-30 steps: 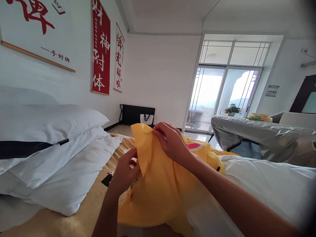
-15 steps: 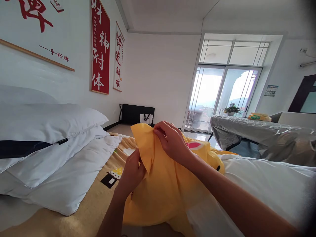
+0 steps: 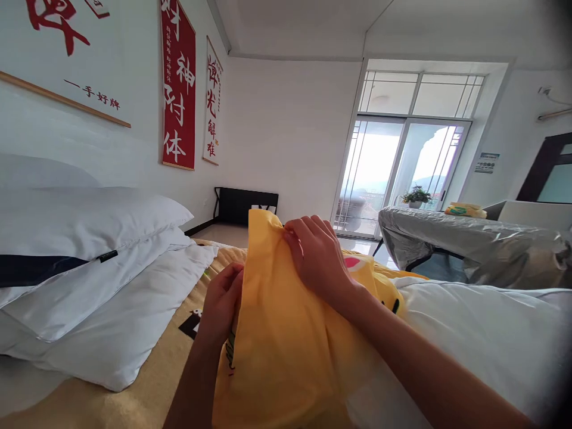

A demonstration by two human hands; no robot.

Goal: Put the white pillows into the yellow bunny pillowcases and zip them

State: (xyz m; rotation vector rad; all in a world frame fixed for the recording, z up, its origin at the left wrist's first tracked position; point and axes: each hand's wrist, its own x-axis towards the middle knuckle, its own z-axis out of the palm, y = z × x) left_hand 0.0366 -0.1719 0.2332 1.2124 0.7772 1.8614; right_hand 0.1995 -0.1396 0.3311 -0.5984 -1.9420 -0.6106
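Note:
A yellow pillowcase (image 3: 281, 333) with printed cartoon patterns is held up in front of me, its upper edge raised. My right hand (image 3: 319, 256) pinches the fabric near that top edge, thumb and fingers pressed together. Lower down on the left side, my left hand (image 3: 221, 298) is closed on the pillowcase's edge, its fingertips partly hidden by the cloth. Behind my right forearm the yellow fabric shows a pink shape and a black mark. A white pillow (image 3: 469, 328) lies to the right, partly behind that forearm.
White pillows (image 3: 111, 220) are stacked at the left on a tan patterned blanket (image 3: 165, 351). A table under a silvery plastic cover (image 3: 424, 229) stands at the right, with a potted plant (image 3: 416, 195) and a yellow packet (image 3: 465, 210) there. A black bench-like piece (image 3: 239, 205) is by the far wall.
The folded-over upper corner of the pillowcase has straightened and stands higher. My left hand has shifted left and slightly down along the edge; my right hand still grips near the top.

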